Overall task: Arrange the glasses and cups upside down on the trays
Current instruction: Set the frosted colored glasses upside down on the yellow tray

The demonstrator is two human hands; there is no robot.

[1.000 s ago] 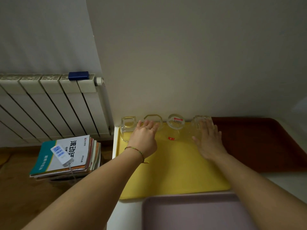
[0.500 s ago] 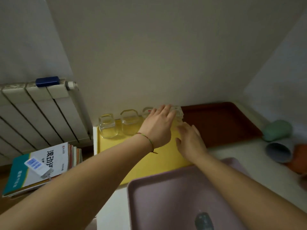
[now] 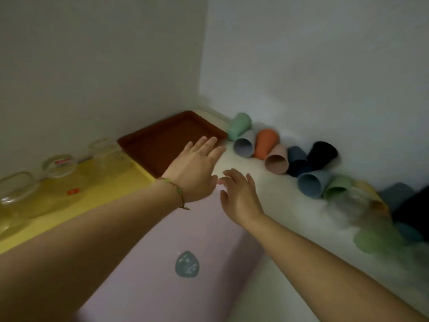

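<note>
White walls meeting in a corner, with a white desk [image 3: 290,205] tucked below. Over the desk, left hand [image 3: 195,168] reaching out flat above the corner of the brown tray [image 3: 160,145], fingers straight and spread wide, holding nothing. Just beside it, right hand [image 3: 239,196], also spread wide and holding nothing, near the far corner of the pink tray [image 3: 204,233]. Both aimed toward the cups [image 3: 298,163] on the right.

Done so far, at a guess: only the glasses [image 3: 59,165], lined up in a row on the yellow tray [image 3: 104,189] by the wall. Probably bottoms up, though hard to be sure through clear glass. No cup set on any tray yet. Left to do: all the cups.

Cups heaped on the desk along the right wall, lying on their sides, not one standing. Green cup [image 3: 239,125] and orange cup [image 3: 265,142] with bottoms pointing toward the wall. Grey cup [image 3: 243,146], pink cup [image 3: 277,161] and blue cup [image 3: 313,184] with open mouths facing the hands. Long side of each flat along the desk, so each needing a turn to go mouth down. More cups farther right, too blurry to sort.
</note>
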